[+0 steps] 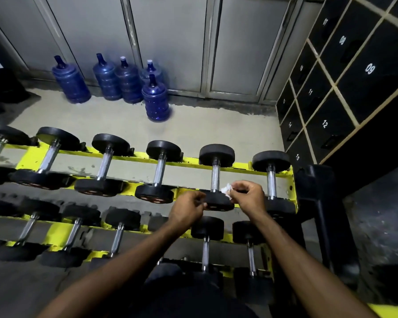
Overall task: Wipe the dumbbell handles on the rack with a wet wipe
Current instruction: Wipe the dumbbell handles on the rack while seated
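A yellow rack [193,165] holds two rows of black dumbbells with chrome handles. My right hand [248,196] pinches a crumpled white wet wipe [226,189] just right of the lower end of one upper-row handle [215,177], the second from the right. My left hand [187,210] hovers with curled fingers beside that dumbbell's near black head [217,200]; I cannot see anything in it. The wipe is close to the handle but contact is unclear.
Several blue water jugs [155,99] stand on the concrete floor behind the rack. Numbered black lockers [345,88] line the right wall. A black post [319,203] stands at the rack's right end. Grey cabinet doors [170,42] close off the back.
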Motion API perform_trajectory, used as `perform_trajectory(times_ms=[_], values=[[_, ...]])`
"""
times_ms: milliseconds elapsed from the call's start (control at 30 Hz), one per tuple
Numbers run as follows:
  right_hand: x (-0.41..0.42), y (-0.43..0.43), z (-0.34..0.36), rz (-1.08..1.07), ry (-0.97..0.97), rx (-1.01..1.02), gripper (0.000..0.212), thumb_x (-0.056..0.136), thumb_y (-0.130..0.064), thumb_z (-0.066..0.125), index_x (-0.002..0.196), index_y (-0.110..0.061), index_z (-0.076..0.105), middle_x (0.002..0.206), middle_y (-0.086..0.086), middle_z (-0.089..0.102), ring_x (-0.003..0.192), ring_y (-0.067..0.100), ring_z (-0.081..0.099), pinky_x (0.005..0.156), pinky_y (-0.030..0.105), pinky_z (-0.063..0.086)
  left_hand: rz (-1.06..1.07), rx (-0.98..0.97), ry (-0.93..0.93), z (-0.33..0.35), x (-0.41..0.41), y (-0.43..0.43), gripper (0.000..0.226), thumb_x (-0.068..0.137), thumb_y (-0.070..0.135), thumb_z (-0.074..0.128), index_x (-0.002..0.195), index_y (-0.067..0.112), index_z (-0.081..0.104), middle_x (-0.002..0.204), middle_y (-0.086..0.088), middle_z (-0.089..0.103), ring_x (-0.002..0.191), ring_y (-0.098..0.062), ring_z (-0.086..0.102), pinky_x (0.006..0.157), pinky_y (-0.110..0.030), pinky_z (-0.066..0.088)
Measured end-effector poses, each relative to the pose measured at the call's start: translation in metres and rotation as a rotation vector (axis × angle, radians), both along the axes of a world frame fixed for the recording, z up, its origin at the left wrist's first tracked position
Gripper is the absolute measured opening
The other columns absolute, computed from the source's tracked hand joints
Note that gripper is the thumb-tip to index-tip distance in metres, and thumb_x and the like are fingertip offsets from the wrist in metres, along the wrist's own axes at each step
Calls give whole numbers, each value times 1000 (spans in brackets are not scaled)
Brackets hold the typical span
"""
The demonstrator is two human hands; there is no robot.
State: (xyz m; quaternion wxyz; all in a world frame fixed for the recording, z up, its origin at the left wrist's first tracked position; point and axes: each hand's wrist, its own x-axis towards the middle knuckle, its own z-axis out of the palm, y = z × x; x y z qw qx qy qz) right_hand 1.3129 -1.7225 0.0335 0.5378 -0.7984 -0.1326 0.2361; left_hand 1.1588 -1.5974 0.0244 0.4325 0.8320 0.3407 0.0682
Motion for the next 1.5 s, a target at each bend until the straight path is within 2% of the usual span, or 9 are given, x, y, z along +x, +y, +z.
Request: perform_trajectory(times_ms=[133, 333, 567, 800, 933, 1033, 1133, 1267, 1500], values=[[33, 33, -15, 100, -168, -149, 15, 75, -5, 82, 85, -13, 76, 79, -2, 74, 70, 6, 68, 68, 23, 58, -234, 256, 48, -14, 15, 24, 36, 94, 24, 65, 130, 26, 63, 125, 4, 59, 107, -14, 58, 85, -26, 50], [70, 73, -27, 701, -367, -515, 13, 69, -6, 84, 76, -15, 79, 72, -6, 72, 66, 3, 66, 66, 27, 56, -444, 384, 15, -41, 30, 48, 35, 88, 31, 73, 122, 24, 70, 113, 1, 62, 94, -18, 64, 75, -36, 58], [62, 109, -25, 1121, -701, -721, 13, 82, -24, 73, 95, -24, 77, 91, -2, 71, 86, 23, 67, 63, 30, 48, -432, 544, -74, -48, 34, 46, 19, 75, 24, 85, 91, 24, 76, 81, -1, 60, 65, -25, 61, 46, -25, 39], [49, 156, -11, 1549, -711, -1132, 13, 88, -23, 66, 97, -17, 72, 83, 2, 64, 68, 23, 55, 56, 24, 42, -367, 509, 16, -57, 19, 27, 53, 71, 12, 85, 120, 25, 68, 101, -3, 62, 76, -29, 65, 46, -32, 51], [56, 153, -14, 1497, -767, -985, 8, 82, -24, 70, 87, -18, 73, 74, 3, 59, 66, 25, 57, 51, 24, 40, -358, 530, 50, -52, 18, 26, 45, 77, 11, 78, 119, 24, 70, 100, -5, 62, 74, -31, 65, 44, -32, 48], [66, 134, -27, 1391, -740, -805, 11, 78, -26, 72, 84, -17, 73, 75, 5, 66, 68, 27, 61, 58, 32, 53, -375, 562, 41, -48, 20, 30, 35, 86, 17, 61, 120, 23, 69, 101, -6, 62, 75, -33, 65, 44, -34, 49], [71, 126, -32, 1357, -699, -725, 13, 78, -30, 74, 87, -21, 74, 80, 1, 71, 72, 24, 65, 64, 36, 57, -421, 614, 27, -49, 22, 35, 35, 85, 15, 68, 119, 22, 70, 102, -6, 64, 77, -33, 65, 46, -34, 49], [64, 141, -28, 1484, -723, -861, 19, 78, -23, 70, 96, -29, 71, 81, -1, 68, 77, 25, 65, 64, 32, 55, -473, 612, 6, -48, 24, 42, 31, 92, 24, 52, 117, 22, 70, 108, -6, 64, 83, -33, 65, 52, -40, 53], [52, 157, -24, 1585, -640, -1051, 11, 85, -21, 63, 84, -13, 70, 79, 6, 67, 72, 28, 62, 63, 31, 53, -504, 604, 5, -48, 23, 48, 32, 90, 22, 66, 122, 25, 67, 107, -5, 63, 85, -31, 65, 53, -40, 54]])
